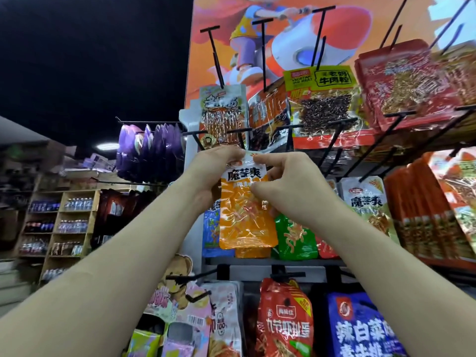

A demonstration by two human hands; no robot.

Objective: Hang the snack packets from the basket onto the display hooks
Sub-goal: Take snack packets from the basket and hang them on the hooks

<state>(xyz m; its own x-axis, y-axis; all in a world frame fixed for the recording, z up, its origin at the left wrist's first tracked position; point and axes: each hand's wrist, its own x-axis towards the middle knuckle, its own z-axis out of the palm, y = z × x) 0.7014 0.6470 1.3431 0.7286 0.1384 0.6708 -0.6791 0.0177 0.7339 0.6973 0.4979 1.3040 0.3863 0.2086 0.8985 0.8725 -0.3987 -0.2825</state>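
Both hands are pinching the top of one orange packet [244, 222], left hand [213, 173] on the left corner and right hand [288, 191] on the right edge. It's got a white header with black characters and a see-through orange body with strips inside. It's held up with its top just under a black hook [239, 130]. Four more hang behind it: a blue packet [211, 228], a second orange packet [252, 252], a green packet [296, 238] and a red packet [325, 249]. Purple bags [152, 153] hang far left.

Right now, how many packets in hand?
1: the orange packet, centre of view, its top pinched by left hand and right hand. A second could be hidden behind it.
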